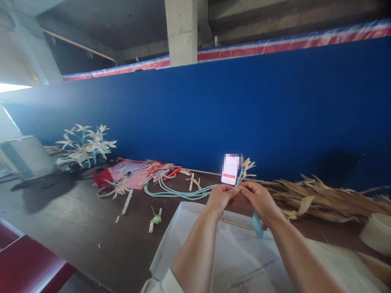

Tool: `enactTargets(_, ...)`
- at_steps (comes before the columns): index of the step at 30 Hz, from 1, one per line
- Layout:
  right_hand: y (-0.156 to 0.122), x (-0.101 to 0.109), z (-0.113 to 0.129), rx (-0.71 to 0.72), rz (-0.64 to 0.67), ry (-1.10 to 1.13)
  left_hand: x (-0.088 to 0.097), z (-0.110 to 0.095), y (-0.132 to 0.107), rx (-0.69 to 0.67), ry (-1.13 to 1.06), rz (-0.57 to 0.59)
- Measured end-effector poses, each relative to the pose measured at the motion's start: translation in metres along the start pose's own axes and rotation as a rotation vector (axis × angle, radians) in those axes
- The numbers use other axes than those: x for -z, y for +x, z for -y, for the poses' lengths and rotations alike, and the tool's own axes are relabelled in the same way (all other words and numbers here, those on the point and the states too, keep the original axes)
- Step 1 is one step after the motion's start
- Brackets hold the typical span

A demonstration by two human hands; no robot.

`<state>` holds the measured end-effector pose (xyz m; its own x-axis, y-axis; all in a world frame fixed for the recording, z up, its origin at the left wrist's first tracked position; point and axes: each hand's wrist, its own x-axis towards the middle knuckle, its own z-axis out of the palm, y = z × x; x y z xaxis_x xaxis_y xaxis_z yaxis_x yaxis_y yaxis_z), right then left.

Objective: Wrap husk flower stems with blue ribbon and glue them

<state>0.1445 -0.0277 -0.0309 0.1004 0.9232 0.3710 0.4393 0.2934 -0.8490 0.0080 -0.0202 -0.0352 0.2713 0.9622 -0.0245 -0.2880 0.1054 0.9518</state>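
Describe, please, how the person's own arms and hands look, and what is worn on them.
The left hand and right hand are without gloves, and no watch or bracelet shows on either wrist. A plain, whitish sleeve shows on the left arm at the bottom edge; the visible right arm is bare.

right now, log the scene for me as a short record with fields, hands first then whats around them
left hand: pinching the blue-green stem
right hand: pinching the same stem; a blue strip hangs below
stem top: pale flower
behind hands: lit phone, part of screen blurred
below hands: shallow white box on dark table
left of hands: looped blue-green cords
far left: cluster of pale flowers
right: dry brown leaves
backdrop: blue partition
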Motion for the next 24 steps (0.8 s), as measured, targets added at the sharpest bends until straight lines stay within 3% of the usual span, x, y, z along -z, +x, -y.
enactTargets(9, -0.001, -0.003, 0.005, -0.023, -0.03, -0.052, 0.004, 0.013, 0.01, -0.235, 0.436, -0.155)
enactTargets(24, -0.004, -0.007, 0.013, -0.072, -0.025, -0.067, -0.001, 0.012, 0.008, -0.204, 0.397, -0.197)
